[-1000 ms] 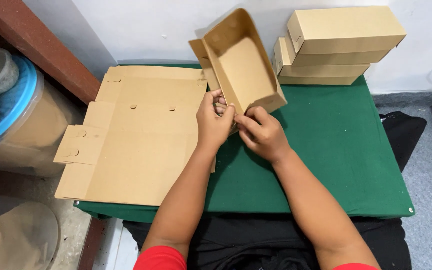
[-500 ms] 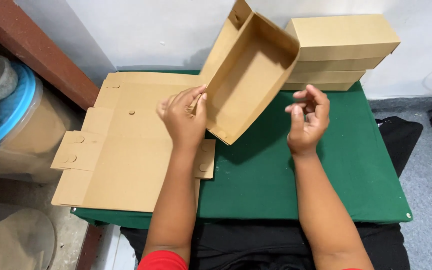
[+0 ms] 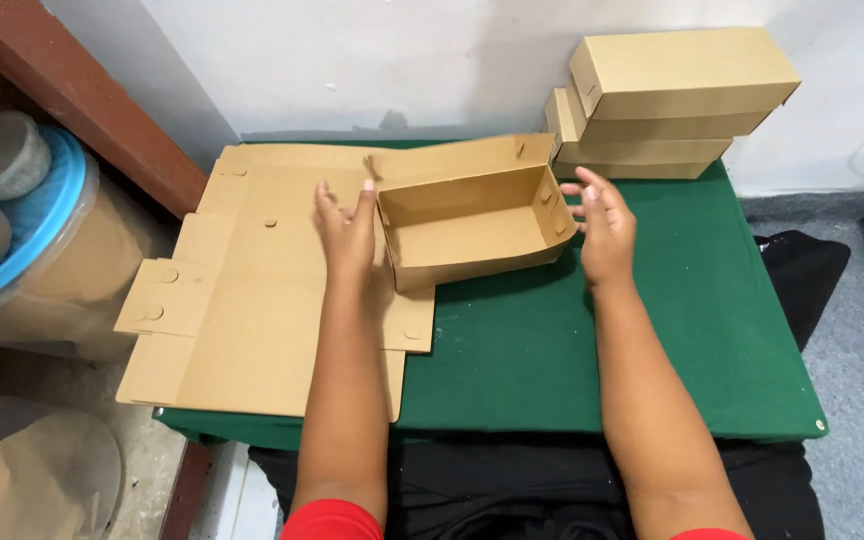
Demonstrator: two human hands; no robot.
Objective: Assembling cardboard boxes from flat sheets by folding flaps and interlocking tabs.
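— Fingers spread wide on both sides, look at that: the left hand sits flat at the left end of the open brown cardboard tray box, and the right hand hovers open-palmed just off its right end, gripping nothing.

— Where's the box sitting?

— Centre of the frame, upright on the green cloth-covered table, mouth up, with its long back flap standing along the far side. Its left end overlaps the stack of flat unfolded cardboard blanks spread over the left half of the frame.

— And upper right?

— Pile of closed brown cardboard boxes, stacked against the white wall, just beside the tray's far right corner. At the left edge, a clear plastic tub with a blue lid stands off the table.
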